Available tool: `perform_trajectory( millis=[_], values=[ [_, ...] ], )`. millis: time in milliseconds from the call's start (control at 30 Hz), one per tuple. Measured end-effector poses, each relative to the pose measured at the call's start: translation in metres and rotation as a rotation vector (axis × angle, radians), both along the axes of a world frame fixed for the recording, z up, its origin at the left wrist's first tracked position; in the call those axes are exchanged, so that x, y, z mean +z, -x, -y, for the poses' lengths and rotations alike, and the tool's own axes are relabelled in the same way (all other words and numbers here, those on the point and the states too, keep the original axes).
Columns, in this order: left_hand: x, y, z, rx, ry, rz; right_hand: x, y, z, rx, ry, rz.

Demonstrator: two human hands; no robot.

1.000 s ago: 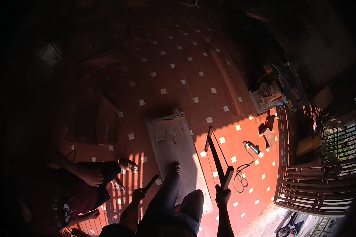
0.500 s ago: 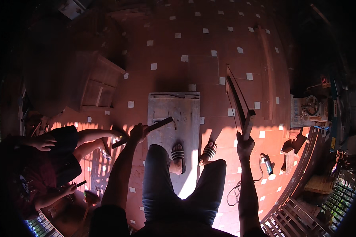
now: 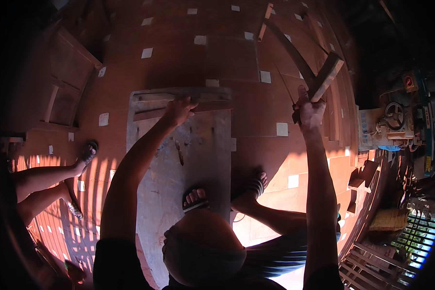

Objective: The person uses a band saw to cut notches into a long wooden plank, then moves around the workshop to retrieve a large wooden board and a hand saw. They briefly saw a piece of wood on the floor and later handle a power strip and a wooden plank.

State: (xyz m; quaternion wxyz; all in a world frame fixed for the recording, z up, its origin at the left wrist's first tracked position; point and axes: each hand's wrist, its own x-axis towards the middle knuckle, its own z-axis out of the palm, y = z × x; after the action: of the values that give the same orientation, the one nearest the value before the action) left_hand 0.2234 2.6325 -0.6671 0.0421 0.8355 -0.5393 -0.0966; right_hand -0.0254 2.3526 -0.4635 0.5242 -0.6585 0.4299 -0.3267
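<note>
A wooden frame saw point(image 3: 293, 52) is raised at the upper right, its long middle bar running between two end bars. My right hand point(image 3: 310, 110) is closed around its near end, beside the thick wooden end bar. At the far end of a worn grey wooden bench point(image 3: 205, 154), a narrow wooden strip point(image 3: 150, 114) lies crosswise. My left hand point(image 3: 180, 111) is closed on that strip and presses down near its middle. My sandalled left foot point(image 3: 195, 197) rests on the bench top, and my bent knee is below it.
Another person's legs point(image 3: 48, 181) reach in from the left. A wooden cabinet-like frame point(image 3: 65, 82) stands at the upper left. A machine with a handwheel point(image 3: 394, 116) is at the right, above wooden offcuts point(image 3: 362, 179) and a slatted wooden piece point(image 3: 372, 263). Tiled floor point(image 3: 256, 111) surrounds the bench.
My left hand has brought the wooden strip forward and laid it across the bench's far end. The saw has moved up and tilted in my right hand. My view has leaned forward.
</note>
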Motion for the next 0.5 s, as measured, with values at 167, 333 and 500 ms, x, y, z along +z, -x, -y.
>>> perform_trajectory(
  millis=[167,333,500],
  values=[
    [0.006,0.006,0.001,-0.035,0.003,0.056,-0.013,-0.008,-0.030,0.016,0.101,0.043],
    [0.064,-0.004,-0.033,-0.069,0.241,0.163,-0.006,-0.009,-0.048,0.094,0.053,-0.001],
    [0.228,-0.019,-0.051,-0.099,-0.204,0.078,-0.018,0.021,-0.070,0.028,0.077,-0.074]
  ],
)
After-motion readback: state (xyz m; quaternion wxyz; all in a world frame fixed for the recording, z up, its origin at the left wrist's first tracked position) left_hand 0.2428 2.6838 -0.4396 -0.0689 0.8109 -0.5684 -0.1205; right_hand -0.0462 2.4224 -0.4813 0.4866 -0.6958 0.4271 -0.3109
